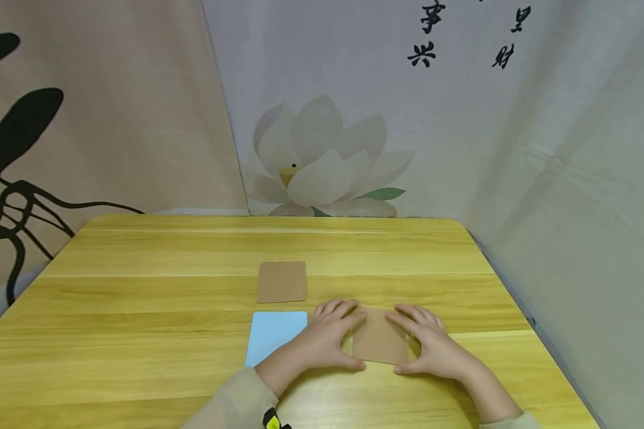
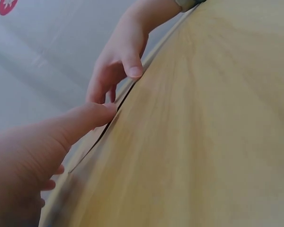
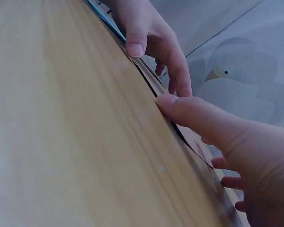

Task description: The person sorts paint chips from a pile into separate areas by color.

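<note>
A brown square card [image 1: 379, 339] lies at table height between the two hands, right of the middle; in the left wrist view a thin dark gap shows under its near edge. My left hand [image 1: 330, 336] holds it at the left side, thumb at the near edge and index finger at the far corner. Mirroring that, my right hand [image 1: 426, 342] holds the right side the same way. Close to the left hand is a light blue square card [image 1: 275, 335], partly covered by that hand's wrist. Beyond it lies a second brown square card [image 1: 281, 282].
The wooden table [image 1: 139, 357] has a light yellow grain and rounded far corners. Behind it hangs a pale cloth [image 1: 354, 71] with a printed lotus and black characters. More cloth hangs along the right side, near the table's edge.
</note>
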Motion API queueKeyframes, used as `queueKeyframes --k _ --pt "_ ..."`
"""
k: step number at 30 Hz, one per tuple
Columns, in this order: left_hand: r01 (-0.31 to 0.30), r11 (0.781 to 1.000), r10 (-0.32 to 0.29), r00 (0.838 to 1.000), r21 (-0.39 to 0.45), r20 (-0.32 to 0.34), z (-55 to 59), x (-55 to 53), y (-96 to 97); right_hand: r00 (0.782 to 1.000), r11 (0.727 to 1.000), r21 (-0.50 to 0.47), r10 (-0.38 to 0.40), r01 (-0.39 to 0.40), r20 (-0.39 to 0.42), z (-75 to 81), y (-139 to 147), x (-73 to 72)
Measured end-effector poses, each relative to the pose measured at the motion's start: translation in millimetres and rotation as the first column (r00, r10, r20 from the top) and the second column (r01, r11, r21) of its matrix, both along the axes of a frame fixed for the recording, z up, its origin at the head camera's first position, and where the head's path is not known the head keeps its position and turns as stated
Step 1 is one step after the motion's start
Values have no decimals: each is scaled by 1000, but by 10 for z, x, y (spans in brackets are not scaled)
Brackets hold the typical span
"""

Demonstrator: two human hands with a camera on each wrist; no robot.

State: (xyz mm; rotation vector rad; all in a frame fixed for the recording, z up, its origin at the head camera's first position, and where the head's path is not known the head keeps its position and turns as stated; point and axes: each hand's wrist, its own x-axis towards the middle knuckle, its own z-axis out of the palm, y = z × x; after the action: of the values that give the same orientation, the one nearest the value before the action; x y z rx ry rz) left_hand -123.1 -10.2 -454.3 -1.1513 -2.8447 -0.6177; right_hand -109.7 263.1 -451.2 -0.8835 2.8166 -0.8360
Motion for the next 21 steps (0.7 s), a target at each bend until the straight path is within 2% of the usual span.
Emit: queueKeyframes --k 8,21 --pt "4 1000 -4 1000 -17 20 -12 -36 28 1000 1000 -1 12 -12 0 -11 16 -12" --pt "11 1000 -11 999 4 30 8 -24 16 1000 999 -22 24 -25 -11 -24 18 -16"
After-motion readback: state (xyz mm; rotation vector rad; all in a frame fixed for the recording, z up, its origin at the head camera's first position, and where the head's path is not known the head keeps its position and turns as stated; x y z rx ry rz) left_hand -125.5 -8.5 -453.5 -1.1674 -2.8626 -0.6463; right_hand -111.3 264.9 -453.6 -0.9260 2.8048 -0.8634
